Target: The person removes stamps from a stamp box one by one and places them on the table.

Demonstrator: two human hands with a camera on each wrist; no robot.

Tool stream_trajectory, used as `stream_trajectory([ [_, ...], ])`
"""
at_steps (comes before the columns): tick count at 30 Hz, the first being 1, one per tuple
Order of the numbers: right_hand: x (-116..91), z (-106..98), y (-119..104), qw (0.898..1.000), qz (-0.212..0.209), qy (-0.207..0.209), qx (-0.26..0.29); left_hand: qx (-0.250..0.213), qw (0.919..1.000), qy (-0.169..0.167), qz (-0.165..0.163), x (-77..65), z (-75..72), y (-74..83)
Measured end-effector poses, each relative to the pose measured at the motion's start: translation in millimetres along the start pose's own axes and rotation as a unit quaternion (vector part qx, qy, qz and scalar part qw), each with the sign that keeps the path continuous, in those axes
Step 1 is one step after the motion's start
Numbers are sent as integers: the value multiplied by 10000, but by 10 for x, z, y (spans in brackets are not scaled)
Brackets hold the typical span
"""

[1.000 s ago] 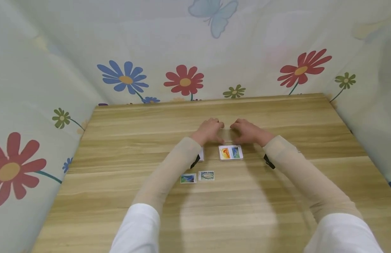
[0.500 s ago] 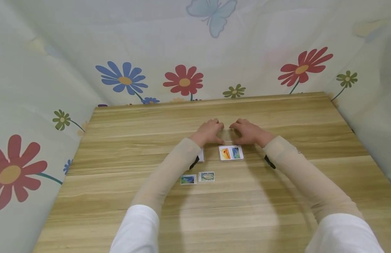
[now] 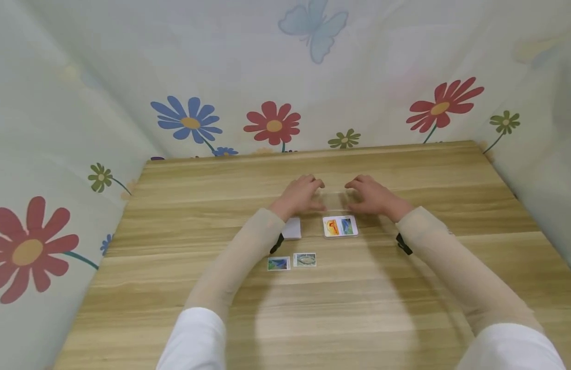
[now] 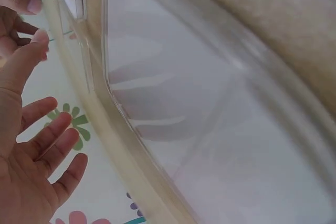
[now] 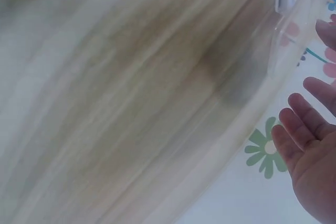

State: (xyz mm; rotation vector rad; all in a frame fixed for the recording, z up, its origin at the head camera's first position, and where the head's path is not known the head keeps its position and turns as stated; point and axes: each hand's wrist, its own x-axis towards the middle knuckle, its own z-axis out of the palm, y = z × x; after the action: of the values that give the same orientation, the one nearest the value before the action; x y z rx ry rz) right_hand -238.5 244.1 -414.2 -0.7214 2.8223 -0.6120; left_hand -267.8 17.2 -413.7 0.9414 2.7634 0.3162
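A thin clear plastic piece (image 3: pixel 334 201), like a box lid or tray, lies on the table between my two hands. My left hand (image 3: pixel 300 196) is at its left side, fingers spread and bent, with nothing in its grasp. On the other side, my right hand (image 3: pixel 372 196) has its fingers loosely bent and holds nothing. Just in front of the clear piece lies a stack of picture cards (image 3: pixel 340 226), an orange and a blue-green picture on top. A flat white rectangular thing in a clear case (image 4: pixel 173 77) fills much of the left wrist view, below my left wrist.
Two small picture cards, a blue-green one (image 3: pixel 278 263) and a grey-green one (image 3: pixel 305 259), lie side by side nearer the front. The wood-grain table (image 3: pixel 331 318) ends at a flower-printed cloth wall (image 3: pixel 373 97) behind.
My hands have drawn apart, away from the sides of the clear plastic piece, which stays on the table. More of the white rectangular thing shows beside my left wrist.
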Motion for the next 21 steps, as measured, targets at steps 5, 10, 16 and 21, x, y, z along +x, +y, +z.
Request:
stream_trajectory([
  [5, -91, -6, -69, 9999, -91, 48, 11, -67, 9999, 19, 133, -107, 18, 26],
  [10, -157, -13, -149, 9999, -138, 74, 64, -96, 9992, 68, 384, -170, 33, 75],
  [16, -231, 19, -235, 9993, -304, 38, 202, -293, 9986, -128, 415, -233, 66, 154],
  [21, -283, 65, -296, 9989, -316, -138, 333, -229, 9983, -314, 445, -266, 134, 197],
])
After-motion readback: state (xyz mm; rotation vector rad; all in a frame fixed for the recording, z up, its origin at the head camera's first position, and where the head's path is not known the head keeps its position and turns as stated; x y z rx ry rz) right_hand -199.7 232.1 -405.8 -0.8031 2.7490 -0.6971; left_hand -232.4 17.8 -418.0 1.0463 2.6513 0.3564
